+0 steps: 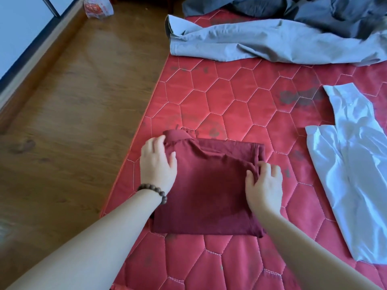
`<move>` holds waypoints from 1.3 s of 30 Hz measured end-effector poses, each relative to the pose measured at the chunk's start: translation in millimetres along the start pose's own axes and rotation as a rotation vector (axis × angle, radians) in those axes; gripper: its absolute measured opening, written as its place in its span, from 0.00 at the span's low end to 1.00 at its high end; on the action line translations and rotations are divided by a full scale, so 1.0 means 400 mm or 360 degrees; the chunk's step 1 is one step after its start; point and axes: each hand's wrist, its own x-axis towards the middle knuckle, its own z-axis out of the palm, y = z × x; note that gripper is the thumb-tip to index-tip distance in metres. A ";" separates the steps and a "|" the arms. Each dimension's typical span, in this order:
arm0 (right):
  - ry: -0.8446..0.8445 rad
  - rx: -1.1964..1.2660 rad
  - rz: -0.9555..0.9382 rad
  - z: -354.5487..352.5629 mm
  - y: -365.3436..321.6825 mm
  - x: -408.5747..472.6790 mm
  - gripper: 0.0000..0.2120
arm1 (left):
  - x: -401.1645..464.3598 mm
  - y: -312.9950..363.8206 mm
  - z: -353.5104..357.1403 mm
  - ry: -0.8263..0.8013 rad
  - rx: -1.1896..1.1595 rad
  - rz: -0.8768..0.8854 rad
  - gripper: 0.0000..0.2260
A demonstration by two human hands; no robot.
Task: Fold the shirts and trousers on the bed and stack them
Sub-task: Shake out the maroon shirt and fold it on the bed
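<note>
Head view looks down on a maroon shirt point(209, 185), folded into a near-square packet and lying at the near left edge of the bed point(230, 97), with both hands on it. The left hand point(157, 164) lies spread and flat over the packet's left edge, fingers straight, fingertips reaching the collar that pokes out at the far left corner; its grip is apart, pressing rather than clutching, probably to pin the layers while the other side is tidied. The right hand point(265, 185) sits at the right edge, where its fingers curl into a fold of cloth and the thumb closes against it, so that grip looks clamped on the shirt's edge, likely tucking or tugging the fold straight. A diagonal crease runs between the two hands, which suggests the top layer is not yet smooth. The cloth looks matte, soft and limp, a thin woven fabric that will slump unless held down. A bracelet point(154, 192) of dark round beads circles the left wrist. Beyond the right hand, well apart, a white shirt point(356, 174) lies open and glossy, with sharp wrinkles. Far past both hands, pale grey trousers point(272, 42) sprawl unfolded, and a darker grey garment point(314, 11) is heaped behind them. Under everything, the bed's red quilted cover shows stitched hexagons and dark smudges. Wooden floor point(73, 101) lies left of the left hand.
</note>
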 end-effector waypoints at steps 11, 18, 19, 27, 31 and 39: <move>-0.0473 -0.0640 -0.0835 0.187 0.008 -0.038 0.29 | -0.053 -0.053 0.156 -0.0642 0.0820 0.0555 0.27; -0.0290 -0.0761 -0.0444 0.103 0.102 -0.054 0.27 | -0.024 -0.041 0.121 -0.0748 0.0336 0.0345 0.21; -0.0235 -0.0745 -0.0400 0.095 0.099 -0.064 0.27 | -0.029 -0.037 0.105 -0.0656 0.0243 0.0342 0.19; -0.0433 -0.0725 -0.0905 0.148 0.056 -0.184 0.28 | -0.234 -0.016 0.133 -0.0673 0.0695 0.0813 0.26; -0.0331 -0.0822 -0.0628 0.125 0.130 -0.147 0.29 | -0.221 -0.051 0.138 -0.0604 0.0816 0.0610 0.30; -0.0282 -0.0793 -0.0378 0.122 0.152 -0.138 0.29 | -0.202 -0.093 0.102 -0.0595 0.0792 0.0392 0.30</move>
